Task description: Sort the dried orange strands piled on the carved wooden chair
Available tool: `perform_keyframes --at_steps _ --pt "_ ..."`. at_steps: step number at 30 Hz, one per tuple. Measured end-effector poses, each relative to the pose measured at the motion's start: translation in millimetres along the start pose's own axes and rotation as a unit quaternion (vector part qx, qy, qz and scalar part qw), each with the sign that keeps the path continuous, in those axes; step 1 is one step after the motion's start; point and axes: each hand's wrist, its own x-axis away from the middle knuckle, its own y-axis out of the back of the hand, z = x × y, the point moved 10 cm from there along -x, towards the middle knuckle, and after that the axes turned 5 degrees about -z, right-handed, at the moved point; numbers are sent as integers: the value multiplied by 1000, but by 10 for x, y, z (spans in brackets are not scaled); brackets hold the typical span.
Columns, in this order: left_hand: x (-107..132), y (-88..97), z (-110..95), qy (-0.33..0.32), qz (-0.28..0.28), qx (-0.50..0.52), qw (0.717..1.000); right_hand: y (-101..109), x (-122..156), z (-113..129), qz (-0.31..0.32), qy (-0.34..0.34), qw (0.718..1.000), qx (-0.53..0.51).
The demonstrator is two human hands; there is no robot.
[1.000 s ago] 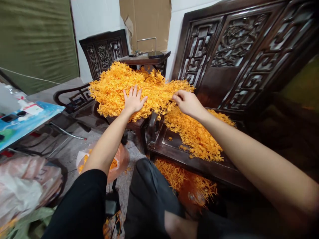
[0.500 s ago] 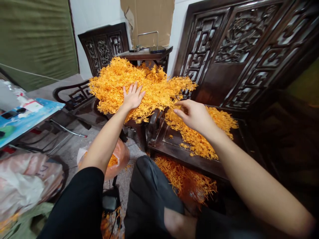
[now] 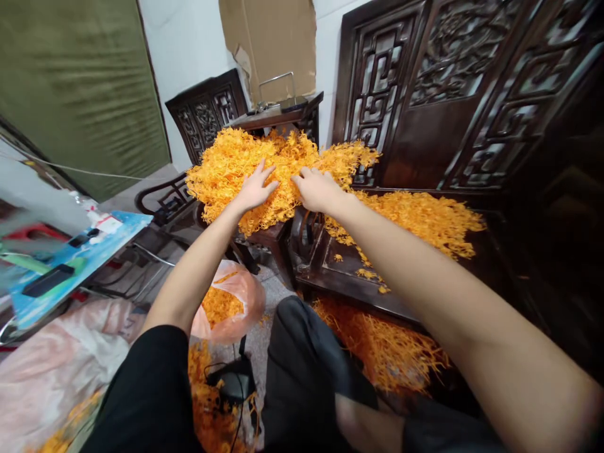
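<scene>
A big heap of orange sprigs (image 3: pixel 236 165) lies on a small dark wooden table (image 3: pixel 268 238). My left hand (image 3: pixel 256 187) rests flat on the heap with its fingers spread. My right hand (image 3: pixel 317 189) lies on the heap just right of it, fingers curled down into the sprigs; what they hold, if anything, is hidden. A second, flatter spread of orange sprigs (image 3: pixel 425 217) covers the seat of the carved dark wooden bench (image 3: pixel 349 283) under my right forearm.
More orange sprigs (image 3: pixel 382 349) lie on the floor below the bench. A pink plastic bag (image 3: pixel 245 296) with sprigs inside sits by my black-clad knee (image 3: pixel 302 352). A blue board (image 3: pixel 70 264) is at left; carved chair backs and cardboard stand behind.
My right hand has moved left from over the bench seat onto the heap, close beside my left hand. The camera has shifted a little to the left.
</scene>
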Motion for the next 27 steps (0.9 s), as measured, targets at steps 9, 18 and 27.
perform_keyframes --at_steps 9,18,27 --pt "452 100 206 33 20 -144 989 -75 227 -461 54 -40 990 -122" --pt "376 100 148 -6 -5 -168 986 137 825 -997 -166 -204 698 -666" --pt "368 153 179 9 -26 -185 982 265 823 -1037 -214 -197 634 -717"
